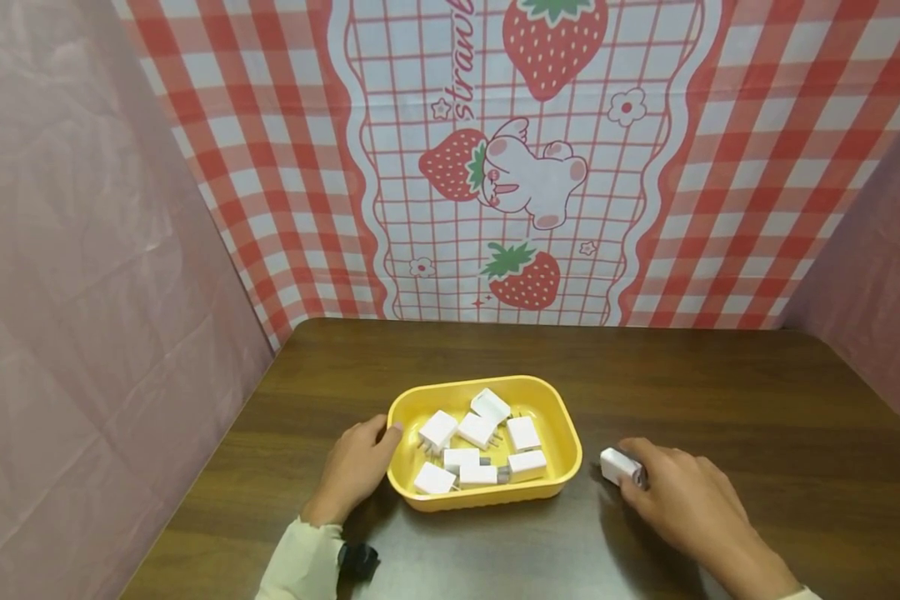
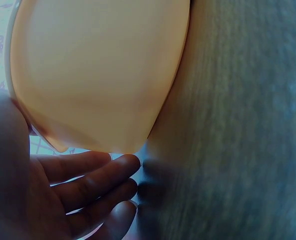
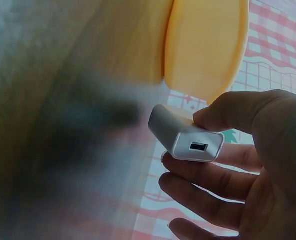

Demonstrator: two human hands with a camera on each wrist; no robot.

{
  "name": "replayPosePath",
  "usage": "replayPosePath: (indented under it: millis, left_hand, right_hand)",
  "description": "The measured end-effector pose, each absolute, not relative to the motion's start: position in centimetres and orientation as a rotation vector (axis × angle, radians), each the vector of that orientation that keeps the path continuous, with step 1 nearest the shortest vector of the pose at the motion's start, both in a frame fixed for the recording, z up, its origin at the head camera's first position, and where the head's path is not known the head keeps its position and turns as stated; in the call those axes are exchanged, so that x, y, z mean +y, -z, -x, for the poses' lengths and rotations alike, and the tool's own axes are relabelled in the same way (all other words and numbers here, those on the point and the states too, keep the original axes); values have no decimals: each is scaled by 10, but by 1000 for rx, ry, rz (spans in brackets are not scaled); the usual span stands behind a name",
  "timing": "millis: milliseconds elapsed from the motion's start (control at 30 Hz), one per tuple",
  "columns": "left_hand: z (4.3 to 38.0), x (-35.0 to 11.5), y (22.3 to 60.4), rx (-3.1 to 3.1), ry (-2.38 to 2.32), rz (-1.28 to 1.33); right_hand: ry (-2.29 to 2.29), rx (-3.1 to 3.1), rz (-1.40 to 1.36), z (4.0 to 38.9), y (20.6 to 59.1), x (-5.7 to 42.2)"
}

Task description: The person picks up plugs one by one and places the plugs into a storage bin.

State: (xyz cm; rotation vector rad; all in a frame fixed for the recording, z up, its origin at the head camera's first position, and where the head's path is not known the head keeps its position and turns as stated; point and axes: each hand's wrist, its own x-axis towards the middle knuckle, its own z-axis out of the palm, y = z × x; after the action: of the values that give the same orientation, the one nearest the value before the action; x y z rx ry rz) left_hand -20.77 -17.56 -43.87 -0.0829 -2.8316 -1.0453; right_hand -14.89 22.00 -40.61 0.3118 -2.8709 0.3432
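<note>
A white USB charger (image 3: 187,135) is pinched between the thumb and fingers of my right hand (image 1: 682,492), just right of the yellow plastic tray (image 1: 570,442). Its end with a single USB slot shows in the right wrist view. My left hand (image 1: 356,467) holds the left end of the tray, thumb at the rim and fingers (image 2: 95,187) along the outer wall. Several white chargers lie loosely in the tray, among them one charger (image 1: 438,431) at the left and another charger (image 1: 527,466) near the right front; some show metal prongs.
The tray stands on a dark brown wooden table (image 1: 720,392). Behind it hangs a red and white checked cloth (image 1: 270,167) with strawberries. Pale pink cloth (image 1: 105,292) covers the left side. A black object (image 1: 358,562) sits by the left sleeve.
</note>
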Motion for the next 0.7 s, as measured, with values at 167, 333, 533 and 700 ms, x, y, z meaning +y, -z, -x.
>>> replayPosePath:
  millis: [167,333,533,700]
  left_hand:
    - [208,-177,439,-2835,1040,75]
    - [209,-176,440,-2836,1037,91]
    - [210,-175,441,-2853,1056,73]
    - [210,-177,441,-2859,1049,66]
  right_hand:
    - [-339,-2808,-340,154,396,220]
    - [-342,-2796,-335,160,384,219]
    - [-333,-2748,-348,167,372,215]
    - [-360,-2686,-359,172,369,209]
